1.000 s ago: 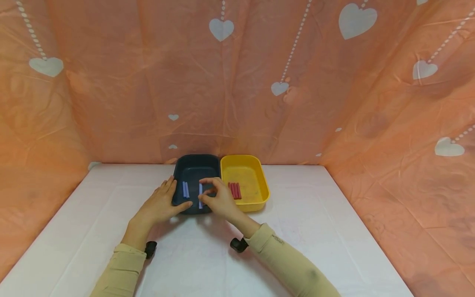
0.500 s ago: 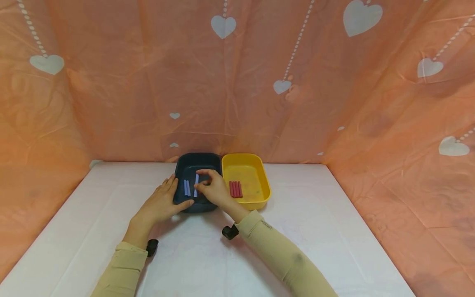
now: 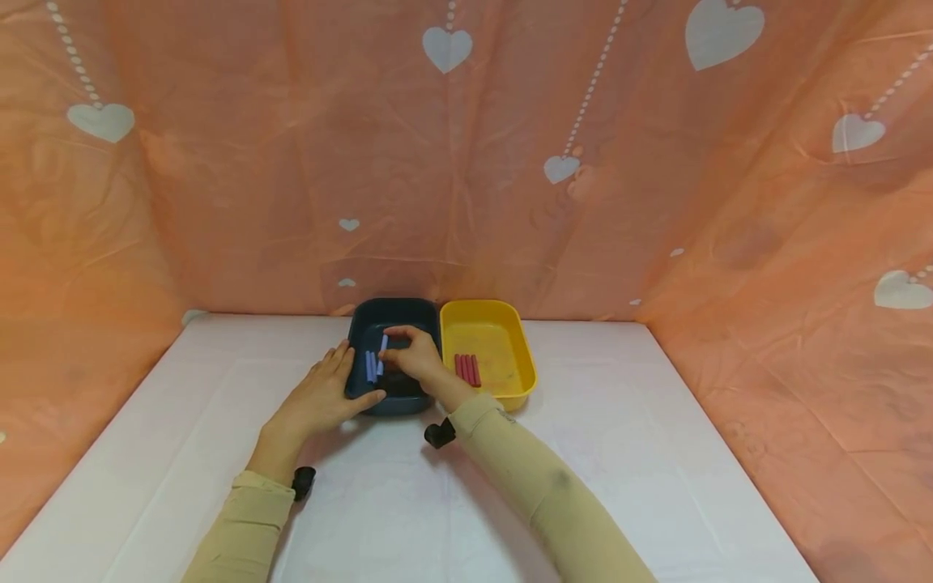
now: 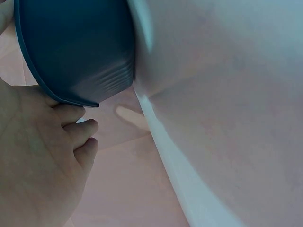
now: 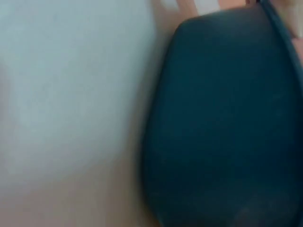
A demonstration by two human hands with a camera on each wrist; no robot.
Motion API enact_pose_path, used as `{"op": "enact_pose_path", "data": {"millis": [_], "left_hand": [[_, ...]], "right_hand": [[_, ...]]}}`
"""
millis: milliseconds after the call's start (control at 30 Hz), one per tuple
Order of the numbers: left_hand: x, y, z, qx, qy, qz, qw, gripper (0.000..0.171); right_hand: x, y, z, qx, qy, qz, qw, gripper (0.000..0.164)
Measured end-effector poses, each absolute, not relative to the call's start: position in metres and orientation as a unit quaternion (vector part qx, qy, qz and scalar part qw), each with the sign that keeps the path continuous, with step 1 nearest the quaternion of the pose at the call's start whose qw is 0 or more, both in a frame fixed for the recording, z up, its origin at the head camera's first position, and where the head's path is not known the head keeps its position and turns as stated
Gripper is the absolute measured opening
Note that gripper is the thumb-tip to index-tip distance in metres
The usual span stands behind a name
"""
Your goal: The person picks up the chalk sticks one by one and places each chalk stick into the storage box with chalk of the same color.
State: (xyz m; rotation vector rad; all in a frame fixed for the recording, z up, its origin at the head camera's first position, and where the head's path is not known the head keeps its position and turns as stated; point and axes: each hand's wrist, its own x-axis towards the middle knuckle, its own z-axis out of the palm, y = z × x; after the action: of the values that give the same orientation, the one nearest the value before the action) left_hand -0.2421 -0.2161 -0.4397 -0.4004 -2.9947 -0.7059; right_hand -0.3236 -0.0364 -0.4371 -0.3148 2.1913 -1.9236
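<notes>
My right hand [image 3: 417, 356] reaches over the dark blue tray [image 3: 397, 405] and pinches a slim lavender stick [image 3: 382, 356] lengthwise, thumb at its near part and forefinger at its far end. Just left of it, two similar lavender sticks [image 3: 371, 367] lie side by side in the tray. My left hand [image 3: 317, 394] rests against the tray's left side, fingers extended along the rim and thumb stretched over the front edge. The left wrist view shows the fingers [image 4: 78, 127] beside the tray's outer wall [image 4: 90, 52]. In the right wrist view, the tray wall [image 5: 222, 118] covers most of the picture.
A yellow tray [image 3: 521, 356] stands right beside the dark one, holding several dark red sticks [image 3: 467, 369] in a row. Both trays sit at the back of a white-covered table [image 3: 612, 453]. An orange curtain [image 3: 496, 235] with white hearts hangs behind and around it.
My right hand has carried the lavender stick leftward and away from me inside the dark tray, close to the other two. The left hand stays on the rim; the view shifts slightly.
</notes>
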Motion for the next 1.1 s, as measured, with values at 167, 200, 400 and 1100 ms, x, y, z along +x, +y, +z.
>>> {"op": "enact_pose_path", "data": {"millis": [167, 200, 400, 1100], "left_hand": [[-0.241, -0.215, -0.438, -0.128, -0.965, -0.228, 0.017, 0.108], [-0.241, -0.214, -0.437, -0.129, -0.965, -0.227, 0.018, 0.108], [-0.241, -0.214, -0.438, -0.128, -0.966, -0.226, 0.012, 0.109], [-0.239, -0.214, -0.435, -0.12, -0.966, -0.229, 0.008, 0.109]], "right_hand": [[-0.331, -0.039, -0.44, -0.095, 0.754, -0.638, 0.125, 0.043], [-0.332, -0.039, -0.44, -0.092, 0.758, -0.633, 0.127, 0.042], [-0.338, -0.043, -0.445, -0.067, 0.765, -0.624, 0.147, 0.042], [-0.337, -0.05, -0.445, -0.023, 0.815, -0.557, 0.157, 0.034]]}}
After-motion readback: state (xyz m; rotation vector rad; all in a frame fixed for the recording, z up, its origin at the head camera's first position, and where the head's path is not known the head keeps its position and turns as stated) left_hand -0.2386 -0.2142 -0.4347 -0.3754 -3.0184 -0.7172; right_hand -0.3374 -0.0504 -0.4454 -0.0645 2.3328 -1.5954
